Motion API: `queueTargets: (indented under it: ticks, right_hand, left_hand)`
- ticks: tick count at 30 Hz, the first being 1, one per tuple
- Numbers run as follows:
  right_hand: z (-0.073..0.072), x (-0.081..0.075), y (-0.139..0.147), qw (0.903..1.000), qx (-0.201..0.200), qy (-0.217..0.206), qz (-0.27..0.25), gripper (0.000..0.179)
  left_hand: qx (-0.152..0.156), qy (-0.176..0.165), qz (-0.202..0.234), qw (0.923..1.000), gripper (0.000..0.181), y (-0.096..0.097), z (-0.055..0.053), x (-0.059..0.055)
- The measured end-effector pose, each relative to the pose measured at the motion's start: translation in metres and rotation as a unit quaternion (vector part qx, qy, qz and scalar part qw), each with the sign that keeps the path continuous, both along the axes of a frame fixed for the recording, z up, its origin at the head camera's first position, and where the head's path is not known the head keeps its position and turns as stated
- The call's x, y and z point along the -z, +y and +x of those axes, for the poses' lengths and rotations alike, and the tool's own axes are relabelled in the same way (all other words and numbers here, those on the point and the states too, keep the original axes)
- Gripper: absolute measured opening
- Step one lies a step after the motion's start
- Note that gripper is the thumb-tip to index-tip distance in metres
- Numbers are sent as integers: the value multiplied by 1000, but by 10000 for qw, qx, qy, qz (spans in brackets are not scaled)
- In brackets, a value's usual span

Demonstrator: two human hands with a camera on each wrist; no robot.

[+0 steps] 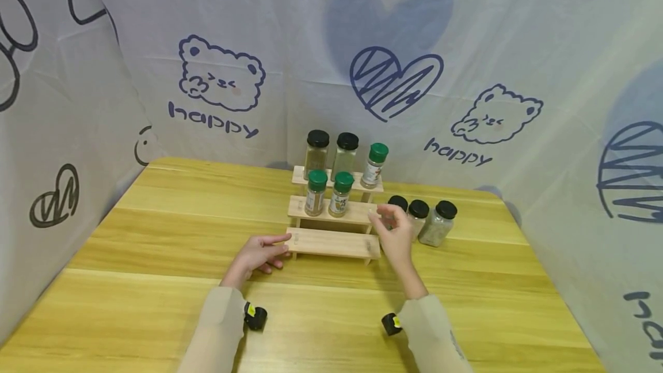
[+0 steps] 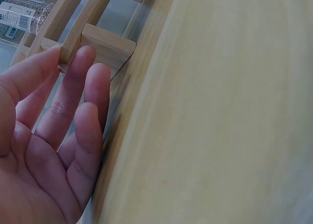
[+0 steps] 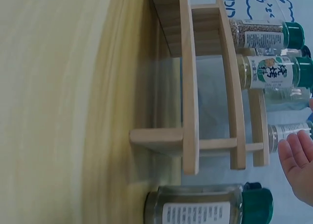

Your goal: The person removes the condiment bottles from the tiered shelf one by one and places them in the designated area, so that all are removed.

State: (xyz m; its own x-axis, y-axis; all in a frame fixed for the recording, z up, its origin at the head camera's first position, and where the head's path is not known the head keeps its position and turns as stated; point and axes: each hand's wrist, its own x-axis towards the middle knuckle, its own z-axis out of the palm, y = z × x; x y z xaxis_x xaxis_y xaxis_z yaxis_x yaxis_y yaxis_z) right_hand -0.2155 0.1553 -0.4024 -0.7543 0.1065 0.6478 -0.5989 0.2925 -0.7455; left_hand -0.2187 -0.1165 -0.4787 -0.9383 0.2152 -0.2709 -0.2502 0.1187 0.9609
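Reads "happy" on the cloth (image 1: 305, 91), under the left bear drawing (image 1: 221, 76) and again under the right bear drawing (image 1: 498, 115); shows at the right edge as a cut-off "ha". Reads "烧烤料" in large characters on the label (image 3: 270, 71) of a green-capped jar (image 3: 244, 72). Shows a barcode (image 2: 24, 21) on another jar (image 2: 42, 16). Looks too small or blurred to read elsewhere on the jars.

Our sleeved forearms (image 1: 217, 321) extend from seven and five o'clock; our left hand (image 1: 259, 255) points toward two, our right hand (image 1: 400, 240) toward eleven, fingers (image 1: 395, 210) loosely bent.
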Motion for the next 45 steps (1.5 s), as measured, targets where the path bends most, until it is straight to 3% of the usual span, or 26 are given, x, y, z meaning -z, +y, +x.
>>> queueTargets:
  ticks: [5,9,12,17,27,34,37,41,45]
  right_hand:
    - [-4,-6,-9,9998,-156,-127,8,18]
    - [-9,-10,-15,9993,-232,-277,-29,21]
    - [-13,-12,-20,9993,-286,-231,-59,22]
    - [-21,-16,-29,9990,-437,-116,2,25]
    - [-30,-24,-40,9983,-537,-154,178,29]
    - [-32,-30,-42,9980,-536,-204,270,29]
    - [-32,-30,-43,9979,-529,-194,323,29]
    - [-33,-27,-43,9977,-542,-243,336,28]
    - [-36,-21,-45,9976,-608,-201,259,28]
  left_hand:
    - [42,-26,39,10000,40,0,2,-4]
    - [108,-15,46,9999,39,1,8,-17]
    - [127,-11,35,9999,39,3,13,-26]
    - [116,18,59,9999,38,3,16,-32]
    - [123,16,18,9999,39,2,14,-28]
    - [75,-19,39,10000,40,-1,3,-5]
    - [54,-18,20,10000,40,-1,0,0]
    - [66,-20,31,10000,40,0,2,-3]
    - [100,7,41,9999,39,1,8,-16]
